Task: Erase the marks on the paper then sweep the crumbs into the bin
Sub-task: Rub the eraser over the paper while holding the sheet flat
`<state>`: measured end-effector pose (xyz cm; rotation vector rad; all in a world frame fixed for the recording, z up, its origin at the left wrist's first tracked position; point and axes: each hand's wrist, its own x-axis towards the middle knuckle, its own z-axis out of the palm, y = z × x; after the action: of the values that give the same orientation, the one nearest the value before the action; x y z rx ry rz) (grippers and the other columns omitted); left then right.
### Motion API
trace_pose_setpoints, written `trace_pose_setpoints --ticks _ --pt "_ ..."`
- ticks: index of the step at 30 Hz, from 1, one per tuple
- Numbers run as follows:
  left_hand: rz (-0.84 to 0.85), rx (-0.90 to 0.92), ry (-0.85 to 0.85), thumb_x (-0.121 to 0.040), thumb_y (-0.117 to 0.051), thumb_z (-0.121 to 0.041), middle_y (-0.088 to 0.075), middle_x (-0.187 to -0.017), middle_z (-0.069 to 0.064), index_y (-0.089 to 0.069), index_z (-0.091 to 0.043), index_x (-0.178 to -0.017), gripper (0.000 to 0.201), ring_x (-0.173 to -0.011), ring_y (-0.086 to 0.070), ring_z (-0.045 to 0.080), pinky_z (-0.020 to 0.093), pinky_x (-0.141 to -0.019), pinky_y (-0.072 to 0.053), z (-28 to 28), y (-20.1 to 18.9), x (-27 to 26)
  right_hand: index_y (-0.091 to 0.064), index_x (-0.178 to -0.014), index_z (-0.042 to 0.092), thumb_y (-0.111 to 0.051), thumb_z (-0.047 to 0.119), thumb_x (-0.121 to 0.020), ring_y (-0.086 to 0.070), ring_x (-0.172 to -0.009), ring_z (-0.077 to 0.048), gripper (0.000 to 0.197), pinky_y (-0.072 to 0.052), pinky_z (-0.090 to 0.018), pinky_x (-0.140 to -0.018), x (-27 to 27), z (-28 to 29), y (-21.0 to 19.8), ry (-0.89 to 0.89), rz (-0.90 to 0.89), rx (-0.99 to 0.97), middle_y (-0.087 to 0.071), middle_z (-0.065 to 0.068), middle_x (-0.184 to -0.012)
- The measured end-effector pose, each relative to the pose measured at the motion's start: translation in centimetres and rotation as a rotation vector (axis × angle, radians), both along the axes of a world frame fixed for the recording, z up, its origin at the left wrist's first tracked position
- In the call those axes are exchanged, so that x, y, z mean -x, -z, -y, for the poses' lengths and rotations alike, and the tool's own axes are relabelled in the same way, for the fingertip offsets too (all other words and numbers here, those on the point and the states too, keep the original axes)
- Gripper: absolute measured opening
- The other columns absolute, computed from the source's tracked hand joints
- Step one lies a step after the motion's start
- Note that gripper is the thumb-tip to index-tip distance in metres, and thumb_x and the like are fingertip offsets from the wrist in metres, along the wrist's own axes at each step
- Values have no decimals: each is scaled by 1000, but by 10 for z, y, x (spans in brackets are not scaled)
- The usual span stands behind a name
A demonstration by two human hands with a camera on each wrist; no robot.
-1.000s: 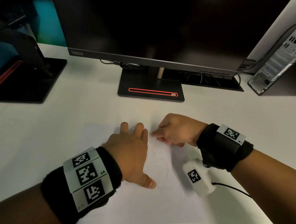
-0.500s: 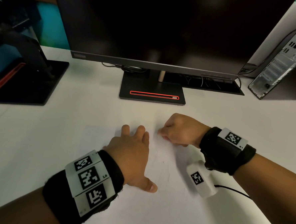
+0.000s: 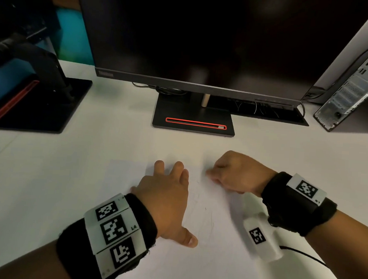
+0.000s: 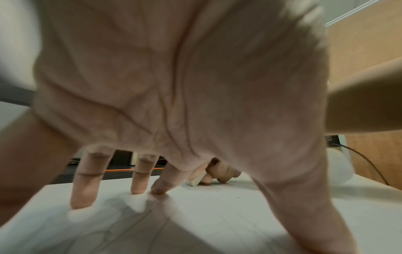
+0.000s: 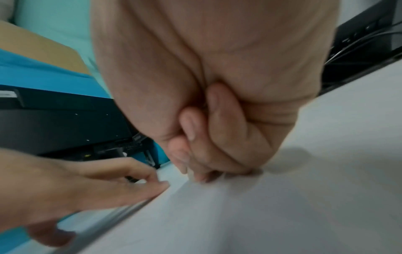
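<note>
Gripping eraser [image 4: 196, 180], right hand [image 3: 238, 173] slightly farther right; left hand [image 3: 164, 199] unmoved, fingers spread on paper [image 3: 203, 265]

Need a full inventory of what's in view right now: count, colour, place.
paper: 1, white, on the table in front of the person, faint pencil marks in its middle
eraser: 1, off-white, its tip on the paper
table: 1, white
monitor: 1, black, at the back centre on a black stand
second monitor stand: 1, black, back left
computer tower: 1, grey, back right
wrist cameras: 2, white, with black bands
left hand: flat, presses on the paper
right hand: pinches the eraser
</note>
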<state>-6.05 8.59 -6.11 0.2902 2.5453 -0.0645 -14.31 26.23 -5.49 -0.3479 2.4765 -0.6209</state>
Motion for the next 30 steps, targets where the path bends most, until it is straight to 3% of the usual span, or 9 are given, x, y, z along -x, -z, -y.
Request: trace_pose_setpoints --ticks 4,7,12,15,19,23,27,30 --pt "-3 -2 0 -62 -69 -84 0 -159 -7 -1 -16 -158 135 -141 -12 36 51 -95 -51 1 0 0 -60 -64 10 -59 35 -99 -39 -45 -18 42 -37 -20 -44 -11 7 1 -109 125 26 -47 -5 -55" --pt "-1 9 6 -63 -68 -84 2 -160 -6 0 -16 -158 135 -143 -10 36 51 -98 -50 1 -1 0 -58 -64 1 -55 35 -98 -43 -47 -19 48 -41 -24 -48 -7 3 -2 -70 5 -3 -49 -5 -54" --pt "-19 -8 4 -62 -68 -84 0 -160 -7 -2 -17 -157 133 -142 -11 35 51 -97 -50 3 0 0 -58 -63 10 -57 37 -98 -41 -45 -17 44 -39 -23 -47 -16 2 -1 -168 75 -24 -48 0 -52" --pt "-22 -41 3 -65 -69 -82 4 -160 -9 2 -26 -157 129 -144 -7 35 54 -99 -49 2 2 -3 -60 -68 -1 -55 35 -98 -43 -45 -18 47 -41 -23 -48 -13 -5 -2 -112 11 -19 -49 -2 -52" --pt "-14 -81 -5 -68 -69 -79 13 -161 -7 5 -43 -153 118 -145 0 38 56 -101 -47 2 3 -6 -58 -65 9 -56 38 -98 -41 -43 -16 44 -41 -25 -48 -24 -3 0 -201 66 -16 -49 0 -52" --pt "-18 -72 4 -70 -67 -80 16 -163 -4 6 -43 -154 118 -147 2 39 57 -104 -45 3 4 -7 -54 -63 5 -55 37 -97 -40 -50 -14 47 -40 -31 -57 -19 -9 1 -139 -57 -42 -46 0 -54" --pt "-12 -73 6 -69 -67 -80 17 -163 -5 8 -44 -154 119 -147 3 39 56 -104 -44 3 3 -5 -56 -69 2 -55 40 -97 -43 -49 -16 47 -42 -28 -52 -28 -11 4 -201 45 -9 -49 0 -55" --pt "-10 -66 15 -69 -66 -81 16 -163 -4 7 -43 -155 119 -147 3 40 56 -105 -44 2 2 -5 -58 -69 1 -56 39 -97 -42 -47 -14 47 -42 -28 -52 -25 -13 3 -164 -31 -27 -49 2 -53"
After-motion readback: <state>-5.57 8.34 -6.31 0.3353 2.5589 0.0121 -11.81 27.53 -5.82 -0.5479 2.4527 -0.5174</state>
